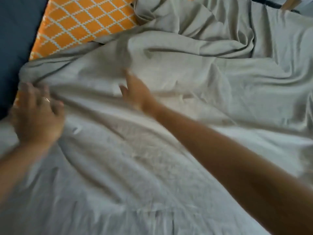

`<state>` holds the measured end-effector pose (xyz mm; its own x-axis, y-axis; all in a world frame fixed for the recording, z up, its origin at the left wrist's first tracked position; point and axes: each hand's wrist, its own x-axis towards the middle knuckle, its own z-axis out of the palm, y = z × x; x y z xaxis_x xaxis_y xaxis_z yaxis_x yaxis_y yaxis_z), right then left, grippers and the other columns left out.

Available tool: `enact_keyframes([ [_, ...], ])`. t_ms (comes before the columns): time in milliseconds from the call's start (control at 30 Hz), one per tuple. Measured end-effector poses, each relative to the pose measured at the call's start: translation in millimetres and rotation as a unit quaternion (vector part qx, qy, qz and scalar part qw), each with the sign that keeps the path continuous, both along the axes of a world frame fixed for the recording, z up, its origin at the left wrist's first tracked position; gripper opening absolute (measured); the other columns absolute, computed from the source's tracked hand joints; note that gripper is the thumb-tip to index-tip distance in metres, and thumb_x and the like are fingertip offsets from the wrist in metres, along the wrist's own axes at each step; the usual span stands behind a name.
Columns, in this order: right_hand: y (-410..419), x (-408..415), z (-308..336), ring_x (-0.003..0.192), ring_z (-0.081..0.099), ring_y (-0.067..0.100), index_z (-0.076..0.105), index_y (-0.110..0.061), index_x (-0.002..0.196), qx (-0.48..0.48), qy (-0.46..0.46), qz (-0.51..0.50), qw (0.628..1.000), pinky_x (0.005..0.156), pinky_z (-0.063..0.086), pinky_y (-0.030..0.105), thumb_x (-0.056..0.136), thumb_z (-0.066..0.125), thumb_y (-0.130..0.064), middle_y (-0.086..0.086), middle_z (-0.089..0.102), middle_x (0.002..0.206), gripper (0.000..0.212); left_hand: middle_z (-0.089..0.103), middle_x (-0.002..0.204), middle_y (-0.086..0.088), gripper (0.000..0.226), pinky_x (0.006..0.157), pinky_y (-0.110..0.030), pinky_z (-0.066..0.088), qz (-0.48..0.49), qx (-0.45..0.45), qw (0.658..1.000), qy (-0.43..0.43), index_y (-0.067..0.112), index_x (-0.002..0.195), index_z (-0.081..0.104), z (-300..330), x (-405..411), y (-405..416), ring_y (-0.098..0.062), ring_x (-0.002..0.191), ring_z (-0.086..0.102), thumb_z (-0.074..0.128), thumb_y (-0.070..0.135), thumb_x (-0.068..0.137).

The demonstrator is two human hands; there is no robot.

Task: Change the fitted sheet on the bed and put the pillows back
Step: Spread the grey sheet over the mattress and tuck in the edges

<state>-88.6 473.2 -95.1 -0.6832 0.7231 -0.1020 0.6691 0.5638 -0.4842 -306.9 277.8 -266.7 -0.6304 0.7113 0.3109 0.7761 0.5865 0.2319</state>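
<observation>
A grey fitted sheet [194, 78] lies crumpled and wrinkled over most of the bed. Beneath it, at the upper left, an orange mattress with a white lattice pattern [84, 22] shows uncovered. My left hand [37, 114] is at the sheet's left edge, fingers spread over a bunched fold near the mattress side; the blur hides whether it grips the cloth. My right hand [135, 92] reaches across the middle of the sheet with fingers extended, flat on or just above the cloth. No pillow is in view.
A dark blue surface [15, 39] runs along the left beside the mattress. At the top right, past the sheet's far edge, a dark strip and a pale wooden piece [288, 5] show.
</observation>
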Motion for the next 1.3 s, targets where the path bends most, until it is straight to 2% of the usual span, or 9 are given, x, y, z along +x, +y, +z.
enact_keyframes([
  [100,-69,70,-29,0.146,0.017,0.024,0.019,-0.013,0.151,0.038,-0.093,0.014,0.995,0.118,0.01,0.049,0.099,0.038,-0.041,0.011,0.017,0.159,0.062,0.019,0.159,-0.009,0.057,0.114,-0.053,0.012,-0.055,-0.035,0.998,-0.015,0.024,0.152,0.025,105,140,-41,-0.035,0.143,0.024,0.032,0.047,0.1],
  [167,-102,107,-52,0.148,0.001,0.021,0.013,-0.018,0.153,0.061,-0.136,0.015,0.989,0.118,-0.002,0.051,0.096,0.029,-0.059,0.007,0.002,0.161,0.072,0.023,0.158,-0.007,0.061,0.112,-0.055,0.014,-0.071,-0.13,0.988,-0.037,0.025,0.151,0.028,85,143,-65,-0.033,0.143,0.026,0.029,0.051,0.096],
  [333,-103,106,-83,0.146,-0.018,0.015,-0.006,-0.023,0.153,0.089,-0.168,-0.005,0.982,0.117,-0.012,0.048,0.09,0.013,-0.07,0.003,-0.015,0.16,0.081,0.029,0.156,-0.005,0.06,0.114,-0.05,0.017,-0.023,-0.129,0.989,-0.074,0.023,0.15,0.032,67,126,-62,-0.029,0.144,0.026,0.031,0.048,0.095],
  [700,-45,65,-62,0.148,-0.008,0.015,-0.004,-0.025,0.153,-0.025,-0.218,0.005,0.976,0.118,-0.004,0.047,0.088,0.025,-0.074,0.0,-0.011,0.161,0.086,0.011,0.162,0.0,0.057,0.116,-0.047,0.011,-0.073,-0.178,0.973,-0.126,0.027,0.153,0.017,74,93,-58,-0.024,0.148,0.011,0.024,0.048,0.1],
  [800,-54,71,-29,0.146,0.017,0.024,0.017,-0.016,0.152,-0.047,-0.154,-0.03,0.986,0.117,0.013,0.044,0.095,0.027,-0.063,0.004,0.013,0.16,0.075,0.024,0.158,-0.009,0.063,0.109,-0.058,0.025,-0.071,-0.19,0.969,-0.139,0.019,0.15,0.031,89,124,-104,-0.035,0.143,0.026,0.024,0.049,0.095],
  [967,-181,156,-12,0.143,0.025,0.027,0.027,-0.013,0.149,-0.035,-0.135,0.046,0.989,0.116,0.017,0.044,0.096,0.026,-0.056,0.012,0.022,0.157,0.068,0.037,0.15,-0.019,0.064,0.1,-0.06,0.034,-0.036,-0.232,0.959,-0.16,0.009,0.145,0.04,101,233,-248,-0.043,0.132,0.04,0.034,0.046,0.093],
  [1100,-290,234,-29,0.118,0.057,0.037,0.055,-0.009,0.132,0.006,-0.151,0.138,0.979,0.097,0.043,0.051,0.087,0.038,-0.039,0.018,0.051,0.138,0.056,0.026,0.156,-0.013,0.064,0.107,-0.061,0.028,0.107,-0.24,0.933,-0.248,0.005,0.148,0.033,122,278,-341,-0.037,0.142,0.025,0.052,0.037,0.096],
  [1233,-374,263,-38,0.13,0.046,0.034,0.055,-0.021,0.134,-0.047,-0.168,0.253,0.951,0.099,0.043,0.056,0.069,0.07,-0.038,0.008,0.044,0.147,0.069,0.029,0.154,-0.016,0.067,0.1,-0.062,0.036,0.142,-0.255,0.919,-0.265,0.003,0.147,0.033,135,295,-399,-0.04,0.137,0.034,0.056,0.035,0.092],
  [1300,-403,270,-33,0.142,0.028,0.028,0.047,-0.025,0.14,-0.066,-0.168,0.319,0.931,0.111,0.021,0.057,0.076,0.069,-0.038,0.005,0.029,0.156,0.069,0.025,0.155,-0.016,0.07,0.102,-0.062,0.034,0.172,-0.256,0.91,-0.276,0.005,0.148,0.029,135,298,-414,-0.039,0.139,0.029,0.052,0.039,0.093],
])
